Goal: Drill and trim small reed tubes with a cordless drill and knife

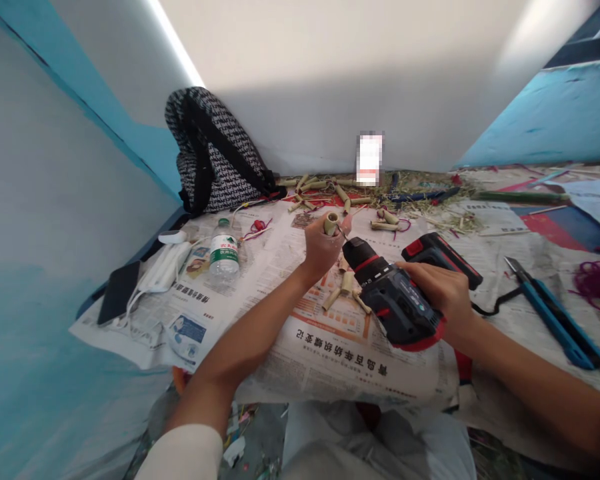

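My left hand (pixel 321 244) is closed around a short hollow bamboo piece (pixel 331 224), its open end turned up. In my right hand (pixel 443 290) is a dark cordless drill (pixel 397 300) with red trim, lying on its side and pointing up-left. The thin drill bit (pixel 342 231) reaches the side of the bamboo piece; whether it has gone in I cannot tell. Below the drill's chuck, several cut bamboo pieces (pixel 347 283) lie on the newspaper (pixel 305 353). The fingers of my left hand are partly hidden behind the bamboo.
A water bottle (pixel 224 252), a white mask (pixel 166 267) and a dark phone (pixel 119 292) lie at left, before a patterned backpack (pixel 223 153). A blue box cutter (pixel 555 313) with its blade showing is at right, near purple string (pixel 597 285). More bamboo pieces (pixel 343 195) lie along the wall.
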`<state>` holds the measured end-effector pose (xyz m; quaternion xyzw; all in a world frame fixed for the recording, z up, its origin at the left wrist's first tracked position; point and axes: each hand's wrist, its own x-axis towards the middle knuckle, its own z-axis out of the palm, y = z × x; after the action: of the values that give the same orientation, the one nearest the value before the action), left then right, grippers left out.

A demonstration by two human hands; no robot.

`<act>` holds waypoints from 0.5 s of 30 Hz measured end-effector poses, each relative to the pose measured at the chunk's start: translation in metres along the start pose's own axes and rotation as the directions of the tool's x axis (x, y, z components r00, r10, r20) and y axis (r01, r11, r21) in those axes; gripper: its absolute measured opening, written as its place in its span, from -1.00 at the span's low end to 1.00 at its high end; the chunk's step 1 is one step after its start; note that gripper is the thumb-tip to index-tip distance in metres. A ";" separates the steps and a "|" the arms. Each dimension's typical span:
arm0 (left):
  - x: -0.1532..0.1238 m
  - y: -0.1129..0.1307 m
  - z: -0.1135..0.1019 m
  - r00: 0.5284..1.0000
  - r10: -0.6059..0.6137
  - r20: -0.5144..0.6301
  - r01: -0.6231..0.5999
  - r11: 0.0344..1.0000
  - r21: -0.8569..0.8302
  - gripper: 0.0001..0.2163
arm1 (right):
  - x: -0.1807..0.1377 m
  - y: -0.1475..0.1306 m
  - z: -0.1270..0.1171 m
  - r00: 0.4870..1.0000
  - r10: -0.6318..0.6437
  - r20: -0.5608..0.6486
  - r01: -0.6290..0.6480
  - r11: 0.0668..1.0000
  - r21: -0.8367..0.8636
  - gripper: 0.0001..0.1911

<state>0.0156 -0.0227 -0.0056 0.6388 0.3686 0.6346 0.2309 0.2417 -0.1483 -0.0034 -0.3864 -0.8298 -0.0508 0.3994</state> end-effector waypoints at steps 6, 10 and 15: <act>0.000 -0.001 0.000 1.000 0.007 -0.007 -0.006 1.000 0.028 -0.41 | 0.003 -0.001 -0.002 1.000 -0.013 0.020 0.013 1.000 0.005 -0.76; 0.000 -0.004 0.001 1.000 0.011 -0.021 -0.010 0.999 0.041 -0.42 | 0.003 -0.001 -0.002 1.000 -0.029 0.006 0.029 1.000 0.004 -0.78; 0.000 -0.008 0.001 0.999 0.030 -0.017 -0.029 0.998 0.054 -0.46 | 0.003 -0.002 -0.002 0.999 0.017 0.027 -0.018 1.000 0.011 -0.79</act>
<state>0.0150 -0.0179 -0.0120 0.6444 0.3779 0.6337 0.2009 0.2405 -0.1484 0.0000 -0.3920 -0.8319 -0.0375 0.3909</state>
